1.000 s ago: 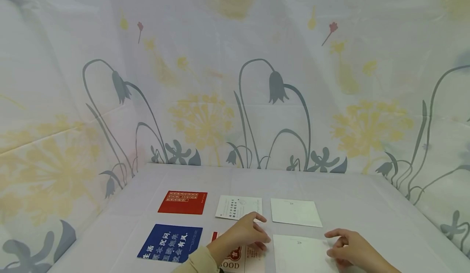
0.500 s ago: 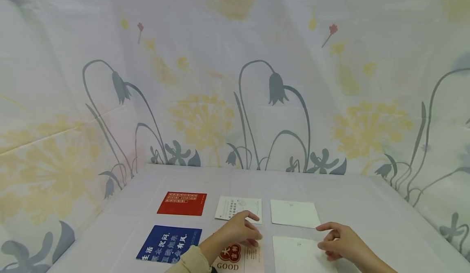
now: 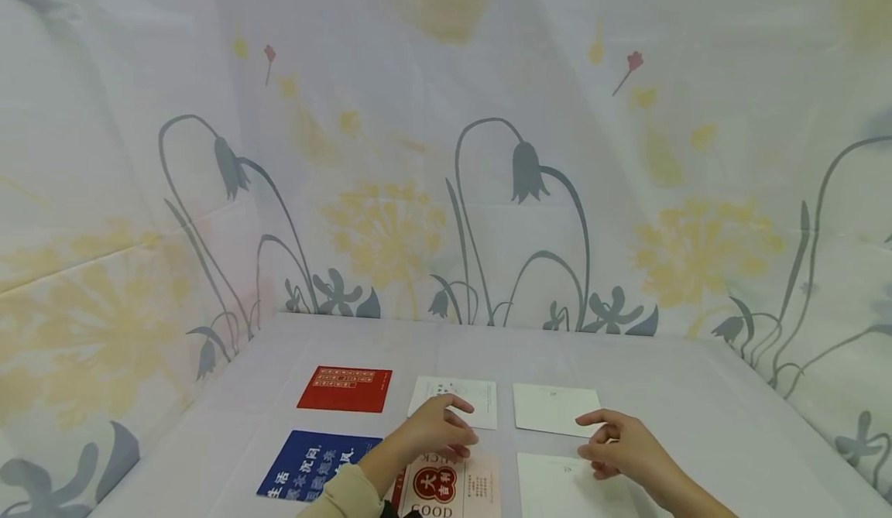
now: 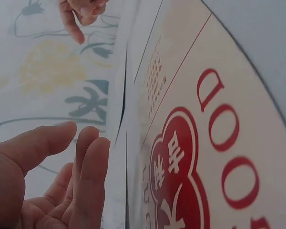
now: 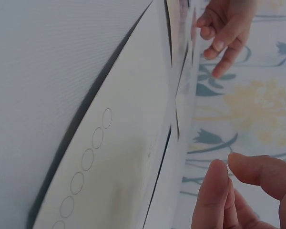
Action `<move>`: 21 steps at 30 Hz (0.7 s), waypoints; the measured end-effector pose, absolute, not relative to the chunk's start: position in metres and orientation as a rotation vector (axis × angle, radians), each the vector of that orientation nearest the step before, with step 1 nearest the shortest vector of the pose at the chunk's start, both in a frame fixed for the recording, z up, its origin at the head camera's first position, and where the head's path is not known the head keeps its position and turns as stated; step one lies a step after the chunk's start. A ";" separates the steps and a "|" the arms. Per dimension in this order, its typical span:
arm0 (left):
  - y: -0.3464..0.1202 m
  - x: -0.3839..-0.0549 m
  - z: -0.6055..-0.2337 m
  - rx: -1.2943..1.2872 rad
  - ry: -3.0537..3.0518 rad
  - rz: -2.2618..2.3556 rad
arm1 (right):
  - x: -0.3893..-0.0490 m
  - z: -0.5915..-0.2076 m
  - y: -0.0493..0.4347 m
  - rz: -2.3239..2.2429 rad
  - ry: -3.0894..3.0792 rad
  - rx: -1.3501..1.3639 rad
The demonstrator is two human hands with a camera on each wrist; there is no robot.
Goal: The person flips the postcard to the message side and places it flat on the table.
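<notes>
My left hand (image 3: 437,429) hovers over a cream card with red print (image 3: 481,491), its fingers loosely bent and nothing between them. In the left wrist view the big red letters of this cream card (image 4: 219,133) show beside the thumb and fingertips. My right hand (image 3: 623,448) is over the near white card (image 3: 554,487), also holding nothing. In the right wrist view a column of small circles runs along that white card (image 5: 128,143). Behind the hands lie a white printed card (image 3: 481,402), partly covered by the left hand, and a far white card (image 3: 550,408).
A red card (image 3: 344,390) and a blue card with white characters (image 3: 300,464) lie at the left, the blue one partly behind the left sleeve (image 3: 348,495). The pale tabletop (image 3: 446,344) meets a flower-printed cloth (image 3: 418,154) at the back and sides.
Both hands have drifted left and a little farther from the person, with fingers still loosely bent. The cards stay in place, and more of the cream card shows.
</notes>
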State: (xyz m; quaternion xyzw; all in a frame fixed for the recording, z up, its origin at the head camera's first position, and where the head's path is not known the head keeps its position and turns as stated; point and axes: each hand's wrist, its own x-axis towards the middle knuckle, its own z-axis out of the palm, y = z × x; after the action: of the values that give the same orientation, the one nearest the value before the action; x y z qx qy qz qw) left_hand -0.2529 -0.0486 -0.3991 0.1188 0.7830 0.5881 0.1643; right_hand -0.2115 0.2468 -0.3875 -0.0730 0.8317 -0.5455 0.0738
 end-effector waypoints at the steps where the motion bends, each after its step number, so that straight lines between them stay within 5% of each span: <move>1: -0.051 -0.254 -0.398 0.340 2.230 1.681 | -0.213 -0.387 0.245 -1.639 2.499 -0.229; 21: -0.086 -0.273 -0.400 0.310 2.265 1.730 | -0.234 -0.382 0.203 -1.754 2.486 -0.252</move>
State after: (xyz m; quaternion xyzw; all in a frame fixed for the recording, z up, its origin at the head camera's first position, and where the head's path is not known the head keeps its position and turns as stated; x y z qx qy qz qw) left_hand -0.2729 -0.0857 -0.3996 0.1072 0.7825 0.5979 0.1368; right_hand -0.2345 0.2032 -0.3818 -0.0826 0.8135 -0.5740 0.0441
